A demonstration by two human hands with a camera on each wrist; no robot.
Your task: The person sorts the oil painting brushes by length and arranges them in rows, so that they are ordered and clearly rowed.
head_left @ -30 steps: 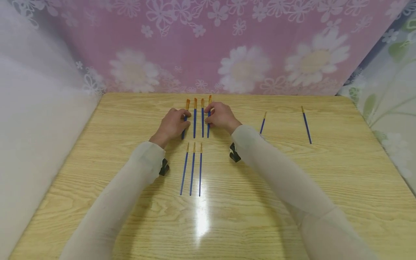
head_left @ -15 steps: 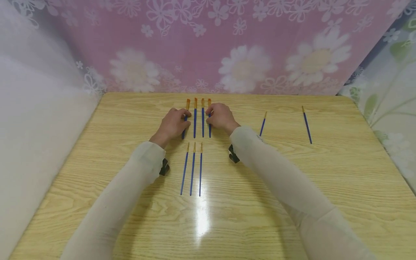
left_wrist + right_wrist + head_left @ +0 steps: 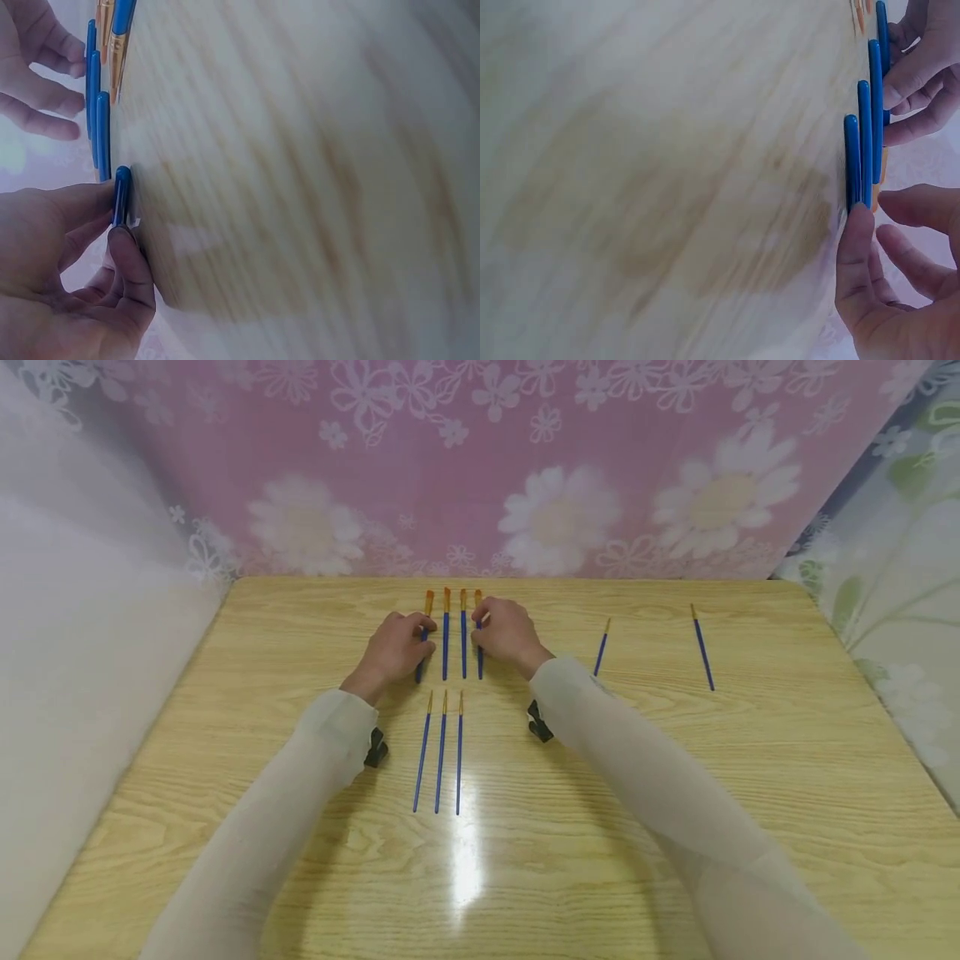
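Observation:
My left hand [image 3: 396, 645] pinches the leftmost paintbrush [image 3: 428, 606] of the far row between thumb and finger. This brush lies slightly slanted, its blue handle end [image 3: 121, 184] showing in the left wrist view. My right hand [image 3: 508, 631] is bent loosely over the rightmost paintbrush [image 3: 480, 664]. In the right wrist view its thumb [image 3: 857, 232] touches that handle, while the other fingertips stand apart from the thumb. Between my hands lie two more paintbrushes, a left one [image 3: 446, 643] and a right one [image 3: 463, 643], upright in view with orange bristles away from me.
Nearer me, three thin paintbrushes [image 3: 441, 760] lie side by side on the wooden table [image 3: 262, 710]. To the right are a thin paintbrush [image 3: 602, 647], partly behind my sleeve, and another paintbrush [image 3: 702, 647]. A pink floral cloth [image 3: 450, 502] hangs beyond the far edge.
The rightmost far brush has come down toward me and straightened, so its tip lines up with the others. My left hand stays in place; the whole view has shifted slightly.

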